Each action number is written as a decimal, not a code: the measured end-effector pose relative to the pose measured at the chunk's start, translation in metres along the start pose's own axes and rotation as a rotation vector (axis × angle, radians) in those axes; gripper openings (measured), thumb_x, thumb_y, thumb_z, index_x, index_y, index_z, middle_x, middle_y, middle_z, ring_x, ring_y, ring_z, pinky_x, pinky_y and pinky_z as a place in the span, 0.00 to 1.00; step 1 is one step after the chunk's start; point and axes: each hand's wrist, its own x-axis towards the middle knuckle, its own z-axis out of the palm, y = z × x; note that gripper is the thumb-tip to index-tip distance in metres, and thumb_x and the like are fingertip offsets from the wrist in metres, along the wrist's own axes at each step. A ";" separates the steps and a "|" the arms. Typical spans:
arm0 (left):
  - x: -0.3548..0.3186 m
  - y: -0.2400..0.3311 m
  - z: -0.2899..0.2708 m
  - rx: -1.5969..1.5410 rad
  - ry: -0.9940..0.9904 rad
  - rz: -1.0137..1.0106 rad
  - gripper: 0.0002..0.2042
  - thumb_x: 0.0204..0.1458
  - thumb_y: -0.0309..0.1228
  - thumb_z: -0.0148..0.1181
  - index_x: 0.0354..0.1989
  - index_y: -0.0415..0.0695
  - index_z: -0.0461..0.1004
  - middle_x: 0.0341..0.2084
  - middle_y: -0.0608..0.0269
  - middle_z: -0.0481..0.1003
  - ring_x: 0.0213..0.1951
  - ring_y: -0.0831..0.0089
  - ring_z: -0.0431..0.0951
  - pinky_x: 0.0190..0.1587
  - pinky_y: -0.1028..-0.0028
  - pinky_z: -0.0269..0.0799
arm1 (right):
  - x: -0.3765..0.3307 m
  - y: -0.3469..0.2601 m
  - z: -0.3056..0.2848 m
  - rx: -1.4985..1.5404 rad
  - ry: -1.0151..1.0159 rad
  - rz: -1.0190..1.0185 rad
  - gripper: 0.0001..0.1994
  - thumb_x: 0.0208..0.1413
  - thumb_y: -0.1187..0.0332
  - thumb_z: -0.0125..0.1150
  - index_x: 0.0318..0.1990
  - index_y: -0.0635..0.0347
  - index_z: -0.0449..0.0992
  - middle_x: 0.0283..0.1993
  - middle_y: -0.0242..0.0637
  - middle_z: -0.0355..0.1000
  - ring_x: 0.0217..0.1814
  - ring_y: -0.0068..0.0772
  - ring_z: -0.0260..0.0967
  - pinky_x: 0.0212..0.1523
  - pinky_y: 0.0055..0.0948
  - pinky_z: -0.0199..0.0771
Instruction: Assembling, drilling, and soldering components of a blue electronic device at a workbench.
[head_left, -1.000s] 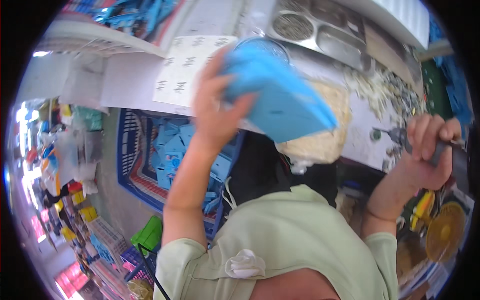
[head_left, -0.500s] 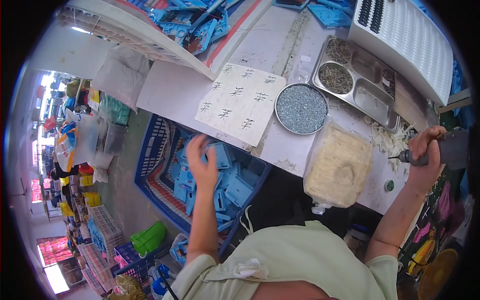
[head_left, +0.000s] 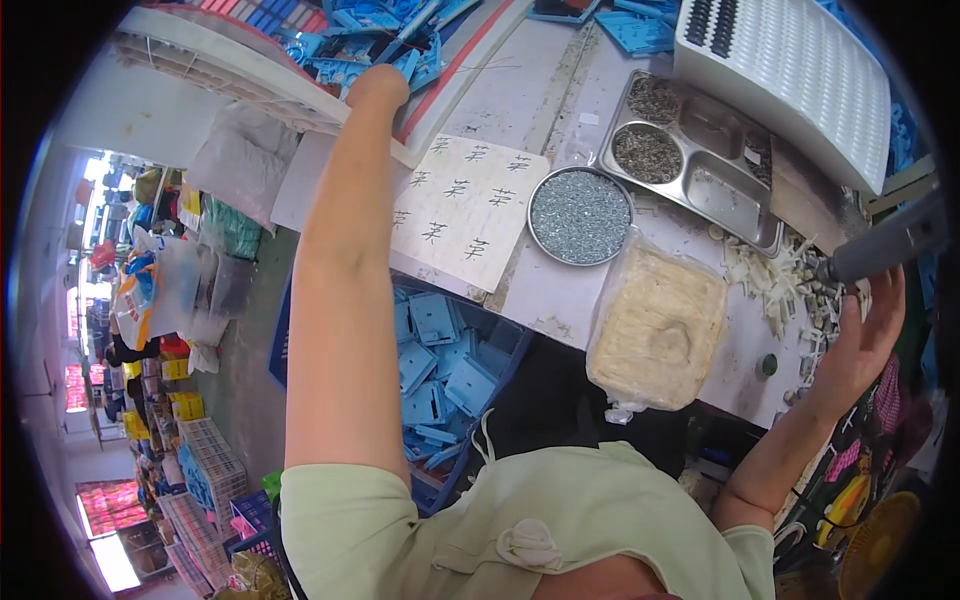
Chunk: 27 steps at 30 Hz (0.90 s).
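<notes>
Left hand [head_left: 377, 85]: fingers hidden past the rim of the white crate [head_left: 215, 62] of blue plastic parts [head_left: 372, 40]; whether they are spread or closed cannot be told. Arm fully extended over the bench. Right hand [head_left: 862, 335]: fingers loosely spread, palm open, touching the grey power screwdriver [head_left: 885, 243] above the small white pieces [head_left: 785, 285]. Between the arms: round tin of screws [head_left: 579, 216], bagged white parts [head_left: 657, 330], steel compartment tray [head_left: 690, 160]. Below the bench edge: blue crate [head_left: 440, 360] of blue parts
</notes>
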 end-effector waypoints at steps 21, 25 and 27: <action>-0.436 0.088 -0.004 -0.840 -0.172 1.274 0.12 0.46 0.18 0.62 0.41 0.38 0.73 0.40 0.52 0.74 0.43 0.50 0.74 0.45 0.59 0.73 | -0.098 0.008 0.028 0.270 -0.580 0.733 0.21 0.68 0.59 0.55 0.60 0.65 0.70 0.52 0.41 0.76 0.46 0.33 0.73 0.49 0.35 0.74; -0.438 0.090 0.021 -0.843 -0.175 1.346 0.12 0.46 0.19 0.65 0.40 0.39 0.73 0.40 0.54 0.75 0.43 0.51 0.75 0.46 0.59 0.74 | -0.105 0.008 0.012 -0.497 -0.602 0.060 0.15 0.58 0.66 0.65 0.51 0.61 0.76 0.42 0.40 0.73 0.41 0.41 0.68 0.42 0.38 0.70; -0.430 0.092 0.024 -0.856 -0.148 1.361 0.11 0.44 0.20 0.62 0.38 0.40 0.73 0.39 0.55 0.74 0.41 0.54 0.75 0.46 0.60 0.74 | -0.110 0.026 0.013 -0.550 -0.592 -0.193 0.12 0.52 0.70 0.68 0.44 0.59 0.79 0.38 0.39 0.71 0.40 0.45 0.65 0.40 0.39 0.69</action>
